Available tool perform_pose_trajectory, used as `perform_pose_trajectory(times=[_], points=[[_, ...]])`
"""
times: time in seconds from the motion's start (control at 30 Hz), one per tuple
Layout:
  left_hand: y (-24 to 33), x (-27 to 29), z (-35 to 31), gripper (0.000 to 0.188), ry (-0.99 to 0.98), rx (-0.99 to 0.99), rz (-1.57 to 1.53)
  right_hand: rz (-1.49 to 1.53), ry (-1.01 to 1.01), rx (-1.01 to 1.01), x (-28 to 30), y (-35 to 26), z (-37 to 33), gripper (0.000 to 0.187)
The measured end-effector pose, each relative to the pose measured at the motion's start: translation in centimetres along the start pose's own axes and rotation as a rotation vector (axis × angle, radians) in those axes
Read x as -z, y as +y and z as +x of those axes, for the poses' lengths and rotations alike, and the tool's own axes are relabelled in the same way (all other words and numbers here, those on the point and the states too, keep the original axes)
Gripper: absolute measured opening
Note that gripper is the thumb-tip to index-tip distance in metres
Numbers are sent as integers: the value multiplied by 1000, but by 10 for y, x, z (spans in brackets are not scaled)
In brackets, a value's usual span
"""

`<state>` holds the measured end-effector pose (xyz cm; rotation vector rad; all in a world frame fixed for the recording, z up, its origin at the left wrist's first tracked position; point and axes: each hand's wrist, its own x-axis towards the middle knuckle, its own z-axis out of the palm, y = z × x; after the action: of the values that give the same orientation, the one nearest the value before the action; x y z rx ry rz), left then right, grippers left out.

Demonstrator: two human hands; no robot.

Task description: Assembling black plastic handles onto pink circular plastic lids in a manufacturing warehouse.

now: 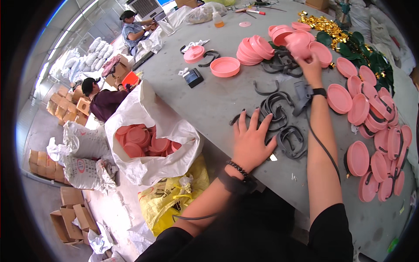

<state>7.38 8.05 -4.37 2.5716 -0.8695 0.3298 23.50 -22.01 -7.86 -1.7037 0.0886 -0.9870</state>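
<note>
My left hand (252, 142) lies with its fingers spread over a heap of dark grey curved plastic straps (277, 109), its fingertips among them. More straps (292, 142) lie right beside its thumb. My right arm reaches farther forward, where my right hand (310, 70) grips a round pink plastic lid (299, 45) at the edge of a pink pile. Other pink lids (321, 54) lean around it, and dark straps (281, 63) lie just left of the hand. Pink round pieces fitted with dark straps (384, 144) are heaped to the right of my right forearm.
Left of the table (196, 100), a white sack (152, 174) holds pink lids, with a yellow bag (179, 196) below it. Stacked lids (254, 50), a small black box (193, 77) and a bottle (218, 19) stand farther back. Two people sit at the far left.
</note>
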Motion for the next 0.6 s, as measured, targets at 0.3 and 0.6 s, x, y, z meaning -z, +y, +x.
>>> perform_pose_trajectory(times=[0.3, 0.6], points=[[-9, -14, 15, 58, -65, -13, 53, 533, 97, -536, 33, 10, 14, 39], [-33, -3, 4, 46, 256, 30, -355, 384, 78, -220, 27, 9, 17, 27]])
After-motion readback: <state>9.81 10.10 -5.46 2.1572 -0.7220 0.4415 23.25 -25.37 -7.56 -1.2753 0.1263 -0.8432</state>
